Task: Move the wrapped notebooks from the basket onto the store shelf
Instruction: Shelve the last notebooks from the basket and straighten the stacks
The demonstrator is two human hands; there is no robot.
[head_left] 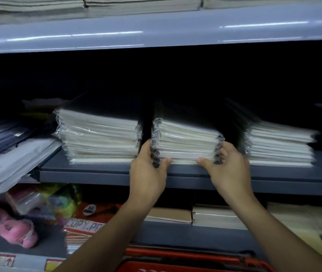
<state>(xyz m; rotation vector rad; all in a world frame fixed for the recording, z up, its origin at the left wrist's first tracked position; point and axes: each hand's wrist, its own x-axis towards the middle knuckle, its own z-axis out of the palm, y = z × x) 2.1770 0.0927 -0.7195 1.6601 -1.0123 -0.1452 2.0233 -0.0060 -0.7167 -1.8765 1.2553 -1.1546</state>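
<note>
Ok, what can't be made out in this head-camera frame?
- Basket: cut off by the bottom edge, contents unseen.
- Shelf depth behind the notebook stacks: lost in darkness.
- Left hand and right hand fingers: hidden behind the middle stack.
- Label on the packs at lower left: blurred, arm covers it.

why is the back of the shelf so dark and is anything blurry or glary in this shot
Head view: the upper shelf's edge overhangs the recess and shades it black, with streaks of glare along that edge; the right stack and the pink toy are motion-smeared; the middle stack, held by the left hand and right hand, is sharper; wide-angle bowing bends the shelf lines.
</note>
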